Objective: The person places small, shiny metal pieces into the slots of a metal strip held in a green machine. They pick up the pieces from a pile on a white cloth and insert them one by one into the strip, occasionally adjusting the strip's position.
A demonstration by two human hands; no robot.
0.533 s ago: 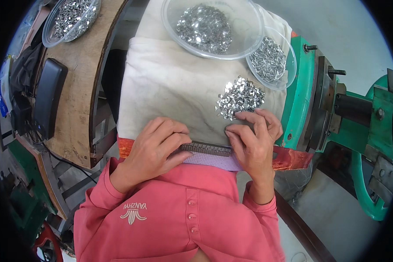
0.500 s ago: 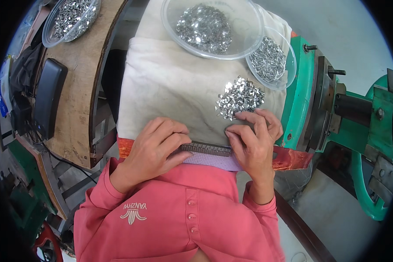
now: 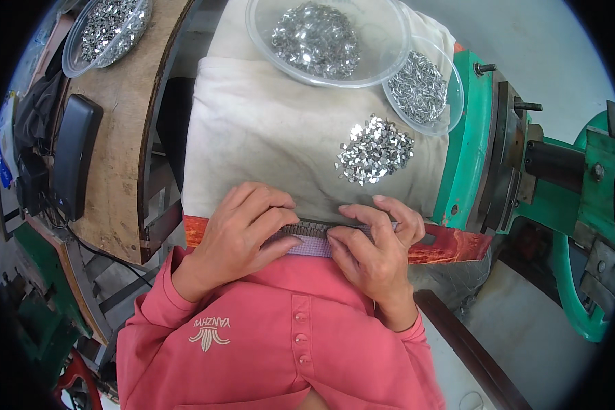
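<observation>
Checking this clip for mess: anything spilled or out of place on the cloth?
A loose heap of small metal pieces lies bare on the white cloth, outside the clear bowls. It looks heaped, not scattered.

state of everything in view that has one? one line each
left hand: gripping the toothed strip
right hand: pinching the strip
toothed strip: flat at cloth edge, between both hands
large clear bowl: part full of metal bits
small clear bowl: part full
loose pile of metal bits: heaped on cloth
</observation>
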